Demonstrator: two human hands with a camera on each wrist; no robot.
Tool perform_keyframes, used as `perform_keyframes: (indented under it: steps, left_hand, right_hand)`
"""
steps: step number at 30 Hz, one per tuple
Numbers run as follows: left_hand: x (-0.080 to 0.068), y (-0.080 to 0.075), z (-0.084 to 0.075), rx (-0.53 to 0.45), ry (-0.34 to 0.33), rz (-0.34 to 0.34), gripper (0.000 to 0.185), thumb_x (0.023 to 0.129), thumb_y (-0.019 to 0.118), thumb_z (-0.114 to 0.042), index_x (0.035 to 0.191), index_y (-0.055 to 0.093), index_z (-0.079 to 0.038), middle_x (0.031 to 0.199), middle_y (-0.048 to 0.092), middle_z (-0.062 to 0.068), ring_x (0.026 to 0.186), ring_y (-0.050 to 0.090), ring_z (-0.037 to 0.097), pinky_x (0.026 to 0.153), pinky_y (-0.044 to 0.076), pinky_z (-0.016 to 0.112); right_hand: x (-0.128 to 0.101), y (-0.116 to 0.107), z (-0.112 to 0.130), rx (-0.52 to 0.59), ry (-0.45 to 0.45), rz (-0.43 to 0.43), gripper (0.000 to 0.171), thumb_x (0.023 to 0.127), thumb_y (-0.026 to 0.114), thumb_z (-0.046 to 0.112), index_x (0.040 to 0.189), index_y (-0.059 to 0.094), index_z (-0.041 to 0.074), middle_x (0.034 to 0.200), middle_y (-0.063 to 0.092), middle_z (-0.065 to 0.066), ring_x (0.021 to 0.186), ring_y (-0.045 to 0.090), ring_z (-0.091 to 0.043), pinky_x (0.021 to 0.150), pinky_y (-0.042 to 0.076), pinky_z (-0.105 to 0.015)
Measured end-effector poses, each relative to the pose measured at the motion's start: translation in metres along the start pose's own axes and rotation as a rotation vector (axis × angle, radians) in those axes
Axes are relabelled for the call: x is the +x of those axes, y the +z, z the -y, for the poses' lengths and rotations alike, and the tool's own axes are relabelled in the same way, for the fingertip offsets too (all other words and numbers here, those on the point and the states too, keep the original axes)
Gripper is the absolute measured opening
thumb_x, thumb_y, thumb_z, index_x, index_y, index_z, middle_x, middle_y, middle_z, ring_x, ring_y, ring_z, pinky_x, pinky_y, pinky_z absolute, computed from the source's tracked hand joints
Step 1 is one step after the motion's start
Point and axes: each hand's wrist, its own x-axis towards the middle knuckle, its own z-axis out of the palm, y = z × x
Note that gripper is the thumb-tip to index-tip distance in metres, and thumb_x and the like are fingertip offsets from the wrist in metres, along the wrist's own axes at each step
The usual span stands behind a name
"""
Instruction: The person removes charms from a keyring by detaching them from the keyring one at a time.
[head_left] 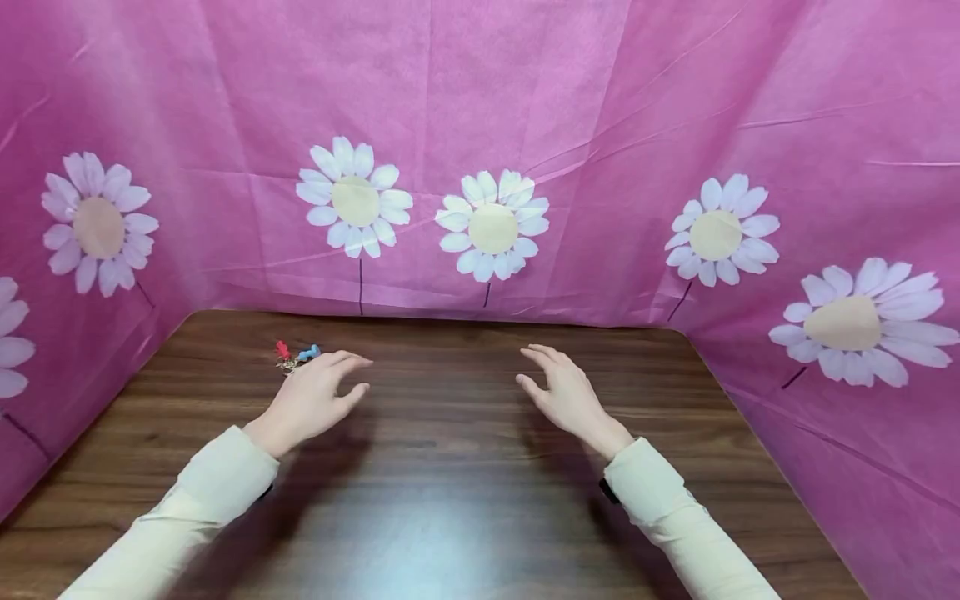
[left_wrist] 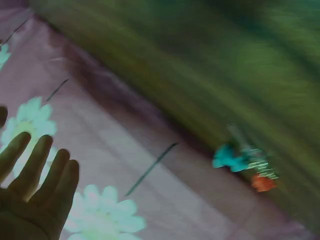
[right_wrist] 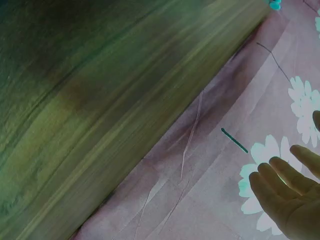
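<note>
My left hand (head_left: 315, 398) hovers over the left part of the table, its fingers loosely extended and holding nothing. Just beyond it lies a small cluster with a red piece (head_left: 282, 350), a blue piece (head_left: 309, 353) and metallic bits, perhaps a keychain; the hand partly hides it in the head view. In the left wrist view the cluster's blue piece (left_wrist: 230, 158) looks teal and its red piece (left_wrist: 263, 183) orange, with a blurred pale strip beside them. On the other side my right hand (head_left: 566, 392) is held above the wood, fingers spread and relaxed, touching nothing.
A dark brown wood-grain table (head_left: 450, 433) spreads beneath both hands. Pink cloth (head_left: 480, 75) printed with white daisies hangs along its back and both sides. Beige sleeves (head_left: 217, 475) cover the forearms, with a dark band (head_left: 609, 491) showing at the right cuff.
</note>
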Motion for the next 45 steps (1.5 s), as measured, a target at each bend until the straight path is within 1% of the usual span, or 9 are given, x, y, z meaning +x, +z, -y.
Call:
perform_keyframes:
  steps: [4, 7, 14, 20, 27, 30, 34, 37, 45]
  left_hand:
    - [-0.008, 0.008, 0.022, -0.085, -0.102, -0.022, 0.025, 0.083, 0.061, -0.020, 0.105, 0.066, -0.010, 0.105, 0.066, 0.005, 0.081, 0.060, 0.020, 0.073, 0.048, 0.042]
    - [-0.014, 0.012, 0.043, -0.133, -0.197, -0.026, 0.022, 0.084, 0.059, -0.018, 0.103, 0.067, -0.009, 0.104, 0.067, 0.009, 0.078, 0.063, 0.023, 0.071, 0.047, 0.044]
    - [-0.024, 0.011, 0.096, -0.123, -0.424, -0.045, 0.026, 0.085, 0.055, -0.017, 0.104, 0.065, -0.002, 0.102, 0.065, 0.021, 0.092, 0.060, 0.041, 0.072, 0.043, 0.051]
    - [-0.021, 0.018, 0.123, -0.098, -0.550, 0.053, 0.038, 0.086, 0.054, -0.028, 0.110, 0.061, 0.002, 0.112, 0.059, 0.028, 0.102, 0.052, 0.049, 0.071, 0.041, 0.052]
    - [-0.019, 0.028, 0.137, -0.021, -0.573, 0.113, 0.048, 0.083, 0.057, -0.044, 0.096, 0.065, 0.002, 0.095, 0.062, 0.030, 0.086, 0.056, 0.045, 0.062, 0.042, 0.046]
    - [-0.016, 0.033, 0.137, 0.036, -0.581, 0.118, 0.056, 0.082, 0.056, -0.050, 0.097, 0.065, 0.004, 0.092, 0.062, 0.030, 0.087, 0.052, 0.044, 0.070, 0.041, 0.048]
    - [-0.012, 0.040, 0.134, 0.046, -0.690, 0.137, 0.071, 0.080, 0.056, -0.055, 0.107, 0.057, 0.010, 0.103, 0.052, 0.037, 0.098, 0.043, 0.048, 0.080, 0.037, 0.053]
    - [-0.010, 0.043, 0.135, 0.020, -0.735, 0.144, 0.069, 0.079, 0.058, -0.052, 0.108, 0.055, 0.010, 0.106, 0.047, 0.037, 0.100, 0.040, 0.051, 0.081, 0.038, 0.054]
    - [-0.011, 0.041, 0.151, -0.103, -0.566, 0.140, 0.045, 0.078, 0.065, -0.032, 0.104, 0.061, 0.005, 0.095, 0.063, 0.025, 0.089, 0.056, 0.043, 0.073, 0.044, 0.047]
  right_hand:
    - [-0.002, 0.005, 0.002, -0.005, -0.011, -0.013, 0.041, 0.086, 0.061, 0.027, 0.121, 0.057, 0.006, 0.124, 0.057, -0.009, 0.115, 0.052, -0.027, 0.092, 0.043, -0.046]
    - [-0.003, 0.007, 0.003, -0.006, -0.006, -0.008, 0.039, 0.086, 0.062, 0.026, 0.119, 0.058, 0.006, 0.121, 0.059, -0.009, 0.113, 0.054, -0.027, 0.089, 0.045, -0.047]
    - [-0.004, 0.010, 0.006, 0.002, -0.004, 0.022, 0.037, 0.086, 0.061, 0.027, 0.117, 0.060, 0.007, 0.117, 0.061, -0.008, 0.111, 0.055, -0.027, 0.087, 0.045, -0.048]
    - [-0.003, 0.012, 0.007, 0.002, 0.008, 0.033, 0.035, 0.087, 0.060, 0.028, 0.116, 0.061, 0.008, 0.114, 0.062, -0.006, 0.109, 0.057, -0.025, 0.086, 0.046, -0.047]
    - [-0.002, 0.015, 0.008, 0.010, 0.002, 0.057, 0.033, 0.087, 0.060, 0.028, 0.114, 0.062, 0.008, 0.113, 0.063, -0.006, 0.107, 0.058, -0.025, 0.087, 0.046, -0.045]
    - [0.000, 0.016, 0.008, 0.011, -0.003, 0.057, 0.033, 0.087, 0.060, 0.027, 0.114, 0.062, 0.008, 0.113, 0.063, -0.006, 0.107, 0.058, -0.025, 0.086, 0.047, -0.045]
    - [0.002, 0.014, 0.008, 0.002, -0.006, 0.054, 0.033, 0.086, 0.061, 0.027, 0.113, 0.063, 0.008, 0.112, 0.063, -0.006, 0.106, 0.058, -0.025, 0.085, 0.047, -0.046]
    - [0.002, 0.014, 0.008, 0.002, -0.005, 0.057, 0.033, 0.086, 0.061, 0.027, 0.113, 0.063, 0.009, 0.112, 0.063, -0.006, 0.106, 0.059, -0.025, 0.085, 0.047, -0.046]
    - [0.002, 0.012, 0.006, 0.002, -0.005, 0.060, 0.033, 0.087, 0.060, 0.028, 0.113, 0.062, 0.009, 0.113, 0.063, -0.006, 0.106, 0.058, -0.025, 0.085, 0.047, -0.046]
